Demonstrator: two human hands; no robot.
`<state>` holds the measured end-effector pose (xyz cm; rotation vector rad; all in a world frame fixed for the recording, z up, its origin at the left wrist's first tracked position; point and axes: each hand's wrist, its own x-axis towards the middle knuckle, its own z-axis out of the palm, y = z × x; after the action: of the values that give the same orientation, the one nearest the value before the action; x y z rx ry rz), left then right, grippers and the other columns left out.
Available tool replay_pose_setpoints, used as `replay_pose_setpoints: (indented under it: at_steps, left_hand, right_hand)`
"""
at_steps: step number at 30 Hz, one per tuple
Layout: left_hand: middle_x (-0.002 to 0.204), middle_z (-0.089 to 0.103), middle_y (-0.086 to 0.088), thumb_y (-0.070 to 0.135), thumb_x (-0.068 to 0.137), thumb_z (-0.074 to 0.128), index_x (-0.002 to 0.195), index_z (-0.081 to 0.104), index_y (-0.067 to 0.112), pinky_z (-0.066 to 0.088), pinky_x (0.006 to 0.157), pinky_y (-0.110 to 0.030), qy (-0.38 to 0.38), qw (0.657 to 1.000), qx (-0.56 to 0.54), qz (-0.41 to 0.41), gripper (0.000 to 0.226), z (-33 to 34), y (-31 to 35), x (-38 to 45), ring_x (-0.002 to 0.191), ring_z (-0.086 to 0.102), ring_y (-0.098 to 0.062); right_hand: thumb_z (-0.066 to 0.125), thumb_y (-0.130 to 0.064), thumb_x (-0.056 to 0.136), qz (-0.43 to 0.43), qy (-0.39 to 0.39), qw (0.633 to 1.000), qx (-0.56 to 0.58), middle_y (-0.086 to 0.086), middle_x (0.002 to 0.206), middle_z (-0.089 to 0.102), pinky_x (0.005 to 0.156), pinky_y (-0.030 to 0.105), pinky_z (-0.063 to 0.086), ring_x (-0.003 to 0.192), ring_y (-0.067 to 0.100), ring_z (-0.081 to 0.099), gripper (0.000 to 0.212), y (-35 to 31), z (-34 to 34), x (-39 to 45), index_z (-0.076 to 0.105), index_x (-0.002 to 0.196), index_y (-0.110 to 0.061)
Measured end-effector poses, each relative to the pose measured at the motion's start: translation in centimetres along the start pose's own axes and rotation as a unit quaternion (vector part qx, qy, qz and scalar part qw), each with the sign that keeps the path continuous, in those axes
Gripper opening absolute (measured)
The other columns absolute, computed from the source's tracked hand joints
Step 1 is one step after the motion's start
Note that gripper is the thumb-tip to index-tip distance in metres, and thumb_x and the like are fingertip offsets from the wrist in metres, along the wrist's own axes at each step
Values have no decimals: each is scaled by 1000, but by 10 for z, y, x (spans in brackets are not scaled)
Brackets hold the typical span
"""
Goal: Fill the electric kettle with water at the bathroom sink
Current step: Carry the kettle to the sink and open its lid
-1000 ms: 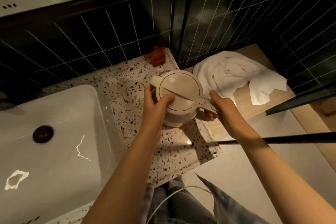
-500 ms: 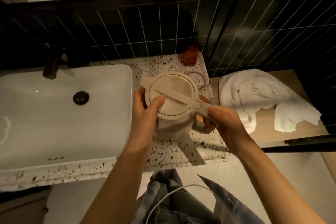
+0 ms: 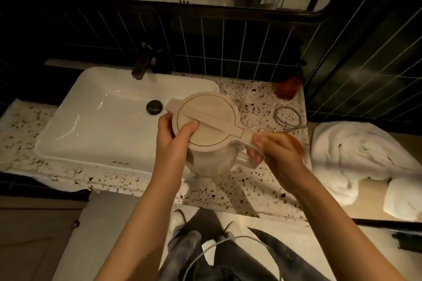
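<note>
A cream electric kettle [image 3: 210, 121] with its round lid closed is held above the right edge of the white sink basin [image 3: 96, 125]. My left hand [image 3: 175, 141] clasps the kettle's body, thumb resting on the lid. My right hand [image 3: 274, 150] grips the kettle's handle on the right side. The dark faucet [image 3: 142, 64] stands behind the basin, and the black drain plug [image 3: 154, 106] lies just left of the kettle's spout. No water is running.
The speckled terrazzo counter [image 3: 255, 102] holds a coiled grey cord [image 3: 286, 117] and an amber bottle [image 3: 288, 89] at the back right. A crumpled white towel [image 3: 365, 157] lies on a wooden ledge to the right. Dark tiled wall and mirror behind.
The kettle has travelled left from the counter toward the basin, both hands keeping their hold. The view has swung left, bringing the faucet and whole sink into sight.
</note>
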<state>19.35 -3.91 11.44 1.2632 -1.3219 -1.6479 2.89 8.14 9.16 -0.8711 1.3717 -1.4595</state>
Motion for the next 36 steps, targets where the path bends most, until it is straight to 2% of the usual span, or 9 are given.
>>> replay_pose_setpoints:
  at_steps: [4, 8, 12, 15, 19, 22, 27, 32, 36]
  left_hand:
    - [120, 63, 7, 24, 88, 63, 132, 48, 24, 50, 91, -31, -1, 1000, -5, -3, 46, -31, 8, 13, 110, 61, -11]
    - [118, 64, 6, 25, 88, 64, 129, 49, 25, 48, 83, -25, -20, 1000, 7, -5, 43, -68, 17, 36, 107, 62, -10]
    - [122, 62, 9, 27, 88, 64, 133, 46, 29, 50, 85, -25, -29, 999, 42, 9, 49, -108, 26, 59, 106, 61, -5]
    - [132, 52, 22, 25, 88, 65, 148, 33, 34, 49, 87, -16, -33, 996, 76, 25, 68, -140, 35, 79, 102, 57, 11]
    - [124, 40, 28, 21, 90, 64, 154, 13, 36, 41, 65, 4, -39, 992, 120, 31, 83, -177, 43, 103, 81, 49, 29]
    - [143, 42, 16, 20, 92, 62, 155, 11, 34, 44, 80, -3, -48, 990, 131, 35, 82, -197, 43, 118, 104, 53, 11]
    - [150, 43, 5, 28, 92, 61, 155, 11, 31, 43, 90, -13, -74, 994, 83, 0, 80, -214, 44, 135, 128, 47, -8]
    - [157, 31, 8, 34, 94, 56, 154, 16, 34, 34, 113, -36, -61, 989, 131, 31, 73, -208, 48, 143, 141, 32, -11]
    - [160, 24, 13, 35, 94, 55, 148, 34, 35, 27, 117, -37, -33, 977, 190, 88, 57, -197, 55, 148, 146, 21, -6]
  right_hand:
    - [51, -33, 89, 12, -23, 1000, -12, 11, 64, 48, 68, 28, 39, 64, 18, 46, 41, -3, 28, 18, 57, 61, -4]
    - [46, -22, 90, 22, -30, 999, 6, 4, 61, 50, 61, 18, 42, 58, 10, 48, 33, -3, 61, 38, 60, 61, -14]
    - [46, -21, 89, 19, -6, 1000, 17, 11, 64, 47, 60, 17, 41, 58, 10, 47, 33, 2, 102, 59, 55, 66, 2]
    - [55, -29, 84, 6, 32, 999, 39, 11, 62, 47, 57, 20, 40, 57, 13, 46, 41, 12, 136, 79, 56, 65, 8]
    - [53, -24, 84, 7, 61, 997, 45, 4, 55, 51, 56, 23, 40, 56, 16, 47, 33, 23, 176, 104, 60, 57, -8]
    - [48, -21, 87, 14, 56, 997, 46, 8, 58, 49, 57, 22, 39, 57, 16, 47, 34, 27, 197, 115, 60, 57, -10]
    - [52, -31, 88, 25, 39, 999, 19, 7, 61, 50, 60, 25, 38, 59, 15, 46, 37, 32, 213, 124, 58, 62, -5]
    - [52, -38, 85, 27, 41, 999, 4, 13, 63, 47, 61, 27, 36, 60, 16, 44, 45, 32, 212, 135, 55, 63, 1]
    - [52, -39, 85, 32, 40, 999, -15, 12, 62, 45, 62, 30, 34, 61, 19, 42, 43, 30, 205, 147, 54, 60, -4]
